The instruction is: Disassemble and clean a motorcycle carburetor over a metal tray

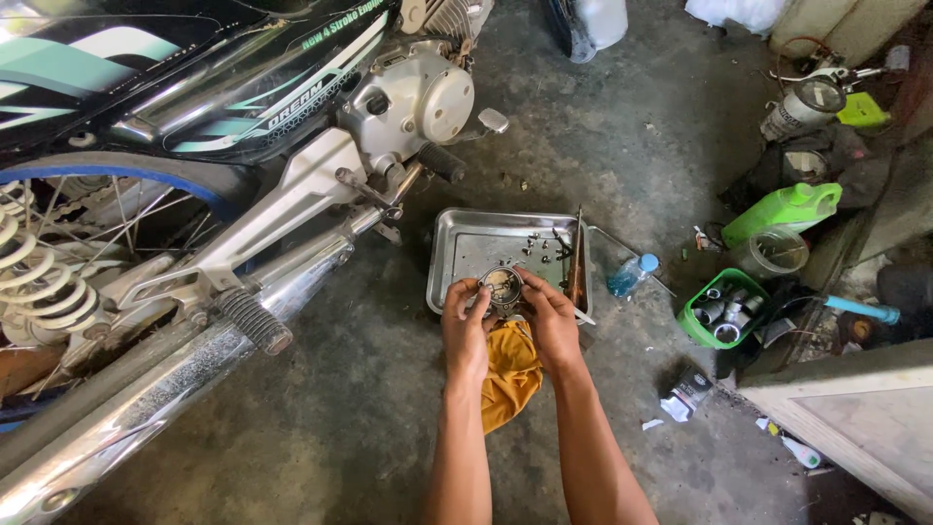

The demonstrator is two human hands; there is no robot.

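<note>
Two hands grip one small round metal part (pixel 502 286) between them, over the near edge of a shallow steel tray (pixel 466 243) on the concrete floor. Left hand (pixel 466 316) clasps its left rim, right hand (pixel 549 316) its right. A crumpled yellow cloth (pixel 510 369) lies just below.

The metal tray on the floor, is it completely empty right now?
No, the metal tray has small screws and bits scattered at its far side, and a long tool leans across its right edge.
</note>
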